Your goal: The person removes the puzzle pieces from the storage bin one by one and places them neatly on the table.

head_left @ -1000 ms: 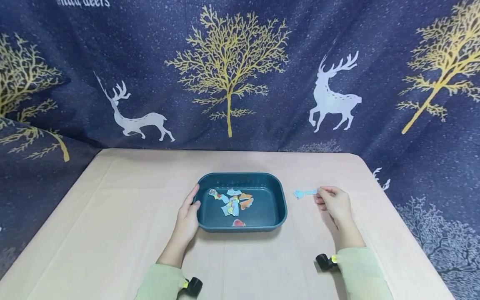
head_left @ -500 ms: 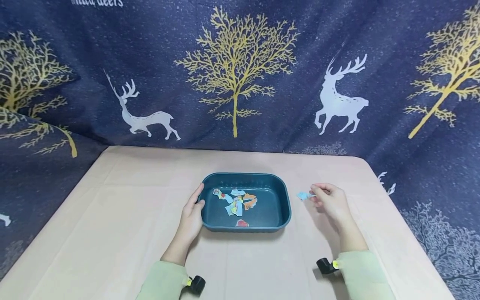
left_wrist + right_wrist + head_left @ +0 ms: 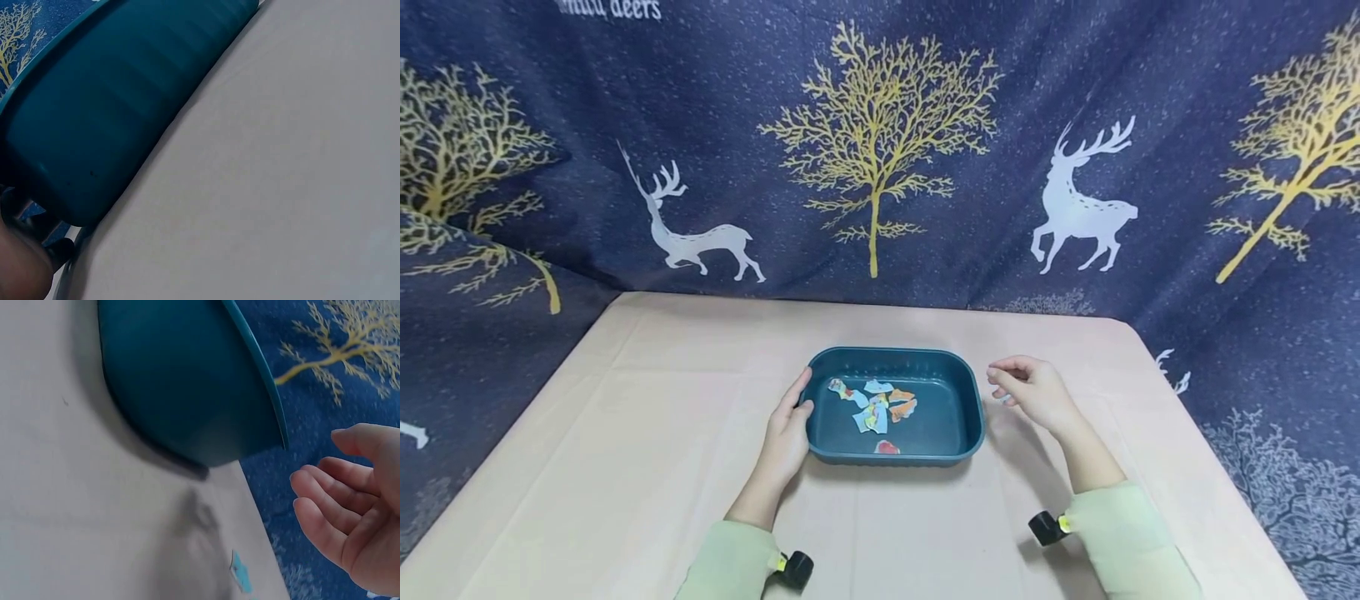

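1. Head view, seen over the worker's arms: a dark teal tray (image 3: 936,421) sits on a table spread with pale cloth (image 3: 685,417), in front of a navy backdrop (image 3: 715,92) printed with gold trees and white deer.

2. Person's left hand (image 3: 786,440) grips the tray's left side, thumb and forefinger at the rim. The left wrist view is dark there, so I cannot tell how the other fingers lie.

3. Inside the tray, torn-looking scraps rest on its floor: light-blue pieces (image 3: 870,418) near the middle, a patterned piece (image 3: 844,391) to their left, orange pieces (image 3: 902,406) to their right. A red piece (image 3: 887,448) lies by the near wall, apart from the rest.

4. What has just changed: the right hand (image 3: 1036,393) is closer to the tray, just beside its right wall, and the blue paper that showed at its fingertips half a second ago no longer shows from overhead.

5. Right wrist view answers part of that: a small blue scrap (image 3: 239,573) appears to lie on the cloth outside the tray. The thumb stands apart from loosely bent fingers, and I see nothing between them.

6. My reading for the work: this scrap is loose, neither held nor among the pieces in the tray, while the left hand seems to be steadying the tray.
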{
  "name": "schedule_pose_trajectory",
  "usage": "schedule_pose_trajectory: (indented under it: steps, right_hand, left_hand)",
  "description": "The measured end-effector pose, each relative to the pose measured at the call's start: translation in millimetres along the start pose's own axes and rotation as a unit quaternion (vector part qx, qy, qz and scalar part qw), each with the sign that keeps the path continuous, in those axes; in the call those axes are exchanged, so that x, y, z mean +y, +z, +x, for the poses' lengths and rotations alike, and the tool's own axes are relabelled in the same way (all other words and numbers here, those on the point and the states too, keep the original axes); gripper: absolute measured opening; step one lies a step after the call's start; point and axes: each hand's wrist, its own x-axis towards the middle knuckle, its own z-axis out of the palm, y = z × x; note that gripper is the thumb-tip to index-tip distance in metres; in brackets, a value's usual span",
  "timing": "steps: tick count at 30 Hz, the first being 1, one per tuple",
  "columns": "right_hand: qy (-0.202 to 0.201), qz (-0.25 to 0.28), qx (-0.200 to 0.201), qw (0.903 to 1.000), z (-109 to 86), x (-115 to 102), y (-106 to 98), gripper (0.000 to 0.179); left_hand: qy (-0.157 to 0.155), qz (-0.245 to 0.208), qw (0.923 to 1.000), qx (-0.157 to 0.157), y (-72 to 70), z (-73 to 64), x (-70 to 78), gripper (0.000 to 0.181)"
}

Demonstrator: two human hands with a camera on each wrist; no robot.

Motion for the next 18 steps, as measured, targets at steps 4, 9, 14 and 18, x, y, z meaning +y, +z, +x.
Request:
schedule_pose_trajectory:
  steps: [4,9,14,18]
  right_hand:
    - [-0.014,-0.005,-0.013,0.9998,0.2,-10.3,7.2,0.036]
    - [-0.027,-0.004,-0.034,0.999,0.2,-21.3,17.7,0.032]
    - [-0.039,0.0,-0.06,0.9974,2.2,-33.4,30.3,0.033]
    - [-0.046,-0.004,-0.081,0.9956,4.5,-39.1,42.2,0.034]
  left_hand:
    - [0.0,0.0,1.0,0.001,-0.2,-0.2,0.2,0.049]
    - [-0.001,-0.002,1.0,-0.001,0.2,0.5,-0.1,0.049]
    - [0.002,0.001,1.0,-0.002,-0.4,0.4,1.0,0.049]
    - [0.005,0.002,1.0,-0.003,-0.7,0.0,1.5,0.049]
